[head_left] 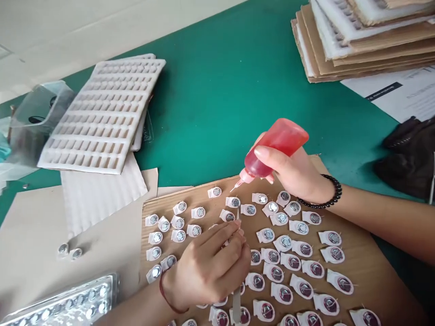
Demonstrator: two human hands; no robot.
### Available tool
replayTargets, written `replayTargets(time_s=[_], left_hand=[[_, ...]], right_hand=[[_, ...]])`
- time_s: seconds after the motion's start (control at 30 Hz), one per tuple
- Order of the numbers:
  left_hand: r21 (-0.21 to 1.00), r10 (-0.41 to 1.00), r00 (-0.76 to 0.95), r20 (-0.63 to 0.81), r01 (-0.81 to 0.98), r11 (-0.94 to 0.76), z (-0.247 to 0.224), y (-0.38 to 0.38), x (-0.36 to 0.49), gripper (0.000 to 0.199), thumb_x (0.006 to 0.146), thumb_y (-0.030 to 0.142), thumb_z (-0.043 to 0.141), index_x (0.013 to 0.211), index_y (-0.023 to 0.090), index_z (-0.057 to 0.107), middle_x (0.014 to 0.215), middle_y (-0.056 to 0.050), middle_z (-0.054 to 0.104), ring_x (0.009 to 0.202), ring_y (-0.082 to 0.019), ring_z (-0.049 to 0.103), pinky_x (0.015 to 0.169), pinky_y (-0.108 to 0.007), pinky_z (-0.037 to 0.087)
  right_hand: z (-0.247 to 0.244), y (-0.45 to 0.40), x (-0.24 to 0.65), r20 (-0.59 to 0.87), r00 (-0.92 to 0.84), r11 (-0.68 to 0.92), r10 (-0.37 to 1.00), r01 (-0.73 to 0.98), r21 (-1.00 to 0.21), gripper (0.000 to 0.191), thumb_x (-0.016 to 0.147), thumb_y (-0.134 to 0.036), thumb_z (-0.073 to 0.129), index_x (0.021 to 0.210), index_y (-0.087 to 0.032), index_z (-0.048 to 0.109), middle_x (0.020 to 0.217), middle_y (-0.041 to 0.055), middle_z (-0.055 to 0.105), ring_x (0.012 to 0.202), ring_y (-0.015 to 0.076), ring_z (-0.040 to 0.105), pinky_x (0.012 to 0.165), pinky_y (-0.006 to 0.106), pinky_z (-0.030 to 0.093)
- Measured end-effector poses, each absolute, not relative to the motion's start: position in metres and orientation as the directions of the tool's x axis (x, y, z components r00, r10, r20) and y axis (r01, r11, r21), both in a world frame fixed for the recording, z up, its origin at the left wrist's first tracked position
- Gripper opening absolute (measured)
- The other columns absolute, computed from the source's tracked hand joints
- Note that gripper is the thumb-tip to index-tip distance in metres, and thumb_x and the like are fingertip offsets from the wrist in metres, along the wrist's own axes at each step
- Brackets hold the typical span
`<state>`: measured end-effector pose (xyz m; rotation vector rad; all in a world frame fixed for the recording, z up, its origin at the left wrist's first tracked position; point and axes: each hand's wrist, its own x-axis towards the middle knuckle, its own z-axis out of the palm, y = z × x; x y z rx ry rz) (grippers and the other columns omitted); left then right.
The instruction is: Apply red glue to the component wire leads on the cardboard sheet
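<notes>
My right hand (301, 176) is wrapped round a translucent red squeeze bottle (285, 138), tilted with its thin nozzle pointing down to the left. The nozzle tip is just above a small round silver part with a white tab (233, 202). My left hand (212, 267) grips slim metal tweezers (237, 307), whose tip reaches that same part; the fingers cover their middle. Many similar parts lie spread over the brown cardboard sheet (374, 271) around both hands. Several towards the lower right have dark red faces, while those at the left look plain silver.
White slotted foam trays (102, 108) lean at the left beside a clear plastic box (50, 108). A clear blister tray (68, 303) of silver discs lies lower left, near two loose discs (70, 251). Stacked cardboard and foam sheets (367, 50) stand upper right, above a black cloth item (408, 158).
</notes>
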<state>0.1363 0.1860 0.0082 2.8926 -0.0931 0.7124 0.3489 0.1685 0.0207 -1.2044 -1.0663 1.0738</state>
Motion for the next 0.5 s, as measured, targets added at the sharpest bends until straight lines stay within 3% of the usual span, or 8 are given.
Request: replayTargets(time_s=[0.2,0.33,0.5], left_hand=[[0.185,0.012,0.868,0.497,-0.093,-0.978,0.008,0.189,0.131,0.012,0.066,0.009,0.064,0.078,0.008,0.063,0.081,-0.007,0.063,0.091,-0.026,0.062,0.077,-0.035,0.059],[0.187,0.016,0.884,0.467,-0.081,-0.979,0.007,0.189,0.132,0.012,0.067,0.010,0.063,0.079,0.009,0.063,0.081,-0.006,0.064,0.090,-0.025,0.062,0.078,-0.035,0.058],[0.157,0.013,0.908,0.419,-0.058,-0.986,0.005,0.186,0.132,0.011,0.070,0.011,0.059,0.080,0.011,0.064,0.084,-0.006,0.064,0.091,-0.026,0.062,0.075,-0.036,0.059]], right_hand=[[0.017,0.163,0.347,0.030,0.222,0.045,0.974,-0.063,-0.997,0.031,0.077,-0.040,0.052,0.064,-0.014,0.042,0.057,-0.0032,0.055,0.045,0.0001,0.046,0.038,0.014,0.035],[0.019,0.163,0.343,0.045,0.162,0.068,0.986,-0.138,-0.988,0.022,0.078,-0.031,0.053,0.070,-0.015,0.039,0.060,-0.0031,0.057,0.054,0.0022,0.055,0.041,0.011,0.039],[0.019,0.160,0.338,0.004,0.159,0.023,0.987,-0.123,-0.992,0.022,0.075,-0.030,0.057,0.071,-0.015,0.041,0.059,-0.0046,0.058,0.050,0.0012,0.054,0.041,0.009,0.040]])
